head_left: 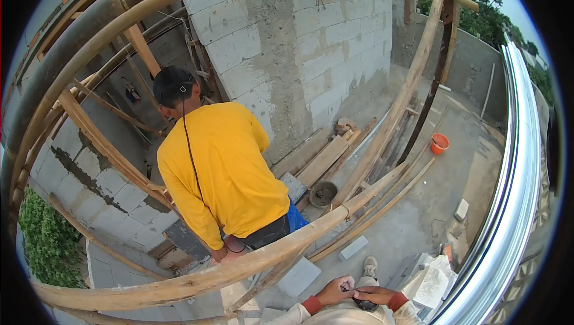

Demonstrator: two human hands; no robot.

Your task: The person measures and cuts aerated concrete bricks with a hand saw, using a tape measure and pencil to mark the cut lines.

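My left hand (335,290) is at the bottom of the head view, in front of my body, with its fingers curled closed. My right hand (375,295) meets it from the right, its fingers pressed together and reaching to the left fingertips. A small dark rounded object (366,306) shows just under my right hand; its kind is not clear. Whatever the fingers pinch between them is too small to name. Below, my light-coloured shoe (371,267) stands on the floor beside a grey block (299,277).
A co-worker in a yellow shirt (224,169) stands ahead left, back to me. A bamboo rail (239,268) crosses between us. Planks (323,166), a mortar bucket (323,194) and an orange bucket (439,143) lie beyond. Shiny metal channels (508,187) run along the right.
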